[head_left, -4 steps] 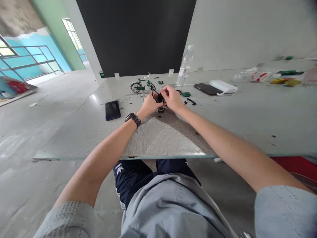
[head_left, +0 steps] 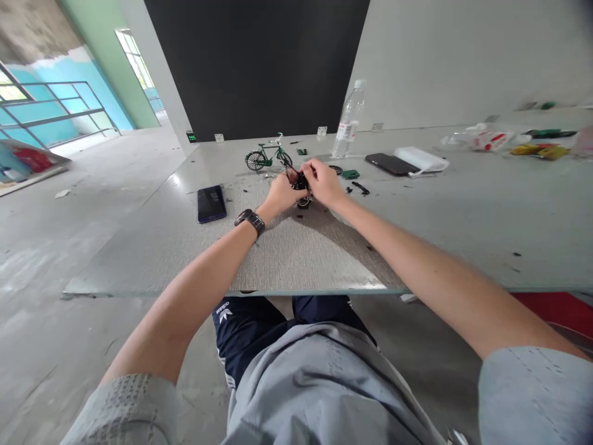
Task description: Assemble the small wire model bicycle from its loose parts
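Note:
A small black model bicycle (head_left: 302, 193), with a spoked wheel showing below, is between my two hands just above the tabletop. Around its left side my left hand (head_left: 281, 191) is closed, a dark watch on the wrist. My right hand (head_left: 321, 179) pinches at its upper part; fingers and palms hide most of the model and whatever small piece the fingertips hold. Just behind my left hand stands a green model bicycle (head_left: 267, 158). Right of my hands lie a green piece (head_left: 350, 174), a thin black part (head_left: 360, 187) and a dark ring-shaped wheel (head_left: 336, 169).
A phone (head_left: 212, 204) lies to the left on the table (head_left: 152, 256). Beyond my right hand are a clear bottle (head_left: 347, 123), a dark phone (head_left: 390, 164) and a white pouch-like item (head_left: 422, 159). Plastic packaging (head_left: 486, 139) lies far right. The table's front edge runs before my lap.
The view has shifted very slightly. My hands keep the same hold on the black model bicycle.

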### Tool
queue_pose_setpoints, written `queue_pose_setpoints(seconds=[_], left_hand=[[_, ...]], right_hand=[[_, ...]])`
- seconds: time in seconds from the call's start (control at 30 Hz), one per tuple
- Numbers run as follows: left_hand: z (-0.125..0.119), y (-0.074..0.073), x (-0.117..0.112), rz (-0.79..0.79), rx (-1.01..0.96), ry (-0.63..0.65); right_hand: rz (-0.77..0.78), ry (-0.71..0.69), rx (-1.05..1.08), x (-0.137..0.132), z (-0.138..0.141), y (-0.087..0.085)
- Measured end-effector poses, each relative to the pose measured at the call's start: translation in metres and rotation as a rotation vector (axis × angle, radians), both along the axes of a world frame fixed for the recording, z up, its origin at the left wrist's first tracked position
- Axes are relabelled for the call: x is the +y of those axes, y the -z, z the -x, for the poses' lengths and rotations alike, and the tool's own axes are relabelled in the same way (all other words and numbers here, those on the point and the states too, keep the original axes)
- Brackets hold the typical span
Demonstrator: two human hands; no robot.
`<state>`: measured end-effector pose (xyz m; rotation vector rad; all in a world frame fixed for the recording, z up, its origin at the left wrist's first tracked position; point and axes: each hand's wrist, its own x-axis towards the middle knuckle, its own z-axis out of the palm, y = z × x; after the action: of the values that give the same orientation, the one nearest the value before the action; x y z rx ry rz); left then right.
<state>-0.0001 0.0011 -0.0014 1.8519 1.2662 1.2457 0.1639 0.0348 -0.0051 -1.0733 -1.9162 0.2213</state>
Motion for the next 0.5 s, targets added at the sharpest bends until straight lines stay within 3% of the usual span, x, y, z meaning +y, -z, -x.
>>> queue_pose_setpoints(seconds=[0.17,0.33,0.5], left_hand=[[-0.0015,-0.0018,-0.0008,0.007,0.002,0.002],[-0.0033,-0.0047,-0.0049,0.125,-0.015,0.028],[-0.0056,0.0024,-0.0010,0.096,-0.105,0.038]], right_hand=[[-0.003,0.019,-0.019,0.0021,0.0000,0.0012],[0.033,0.015,-0.028,0.0050,-0.0014,0.0025],[0.069,0.012,-0.035,0.0076,-0.0024,0.0024]])
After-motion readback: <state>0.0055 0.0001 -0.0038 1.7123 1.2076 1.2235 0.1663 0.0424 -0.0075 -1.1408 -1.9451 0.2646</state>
